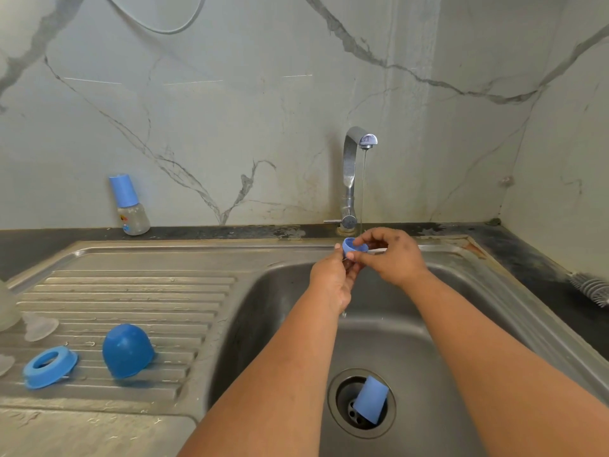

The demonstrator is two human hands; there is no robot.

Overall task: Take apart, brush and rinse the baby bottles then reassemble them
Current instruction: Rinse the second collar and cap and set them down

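1. Far left of my grip, a flat blue plastic ring [50, 367] and a dark blue dome cap [127, 350] lie on the ribbed steel drainboard [131, 291].
2. My left hand [331, 282] and right hand [393, 255] both pinch a small blue screw collar [353, 247] under the running chrome tap [354, 176].
3. Below my grip, a light blue cone cap [370, 400] lies in the drain.

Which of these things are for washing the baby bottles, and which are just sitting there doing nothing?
For the job:
blue ring held by the left hand and right hand
running tap
blue cap in the drain
blue dome cap, blue collar, clear teat on the drainboard
small bottle
bottle brush

Just lying about:
cable on the wall
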